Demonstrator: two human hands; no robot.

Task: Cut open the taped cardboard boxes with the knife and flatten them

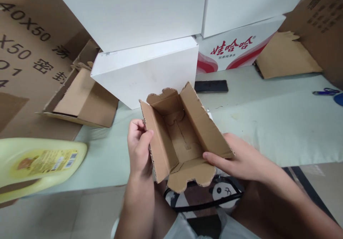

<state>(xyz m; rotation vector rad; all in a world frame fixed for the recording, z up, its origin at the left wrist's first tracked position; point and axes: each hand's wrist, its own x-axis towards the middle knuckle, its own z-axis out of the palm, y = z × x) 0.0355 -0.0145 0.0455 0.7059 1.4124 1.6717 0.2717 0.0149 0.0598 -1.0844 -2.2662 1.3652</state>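
Observation:
A small brown cardboard box (187,135) is held up between my hands, its mouth facing me and its flaps folded outward. Inside it I see bare walls and an interlocked bottom with a slit. My left hand (140,146) pinches the left flap, thumb on the inner face and fingers behind. On the right, my right hand (235,156) grips the lower end of the right flap, thumb on the inner side; its other fingers are hidden behind the cardboard.
White boxes (150,71) stand at the back, beside a red-printed carton (230,53). A phone (211,86) lies on the pale green cloth (268,124). Open cardboard boxes sit left (85,96) and right (289,54). A yellow bottle (48,164) lies front left; blue scissors (325,92) far right.

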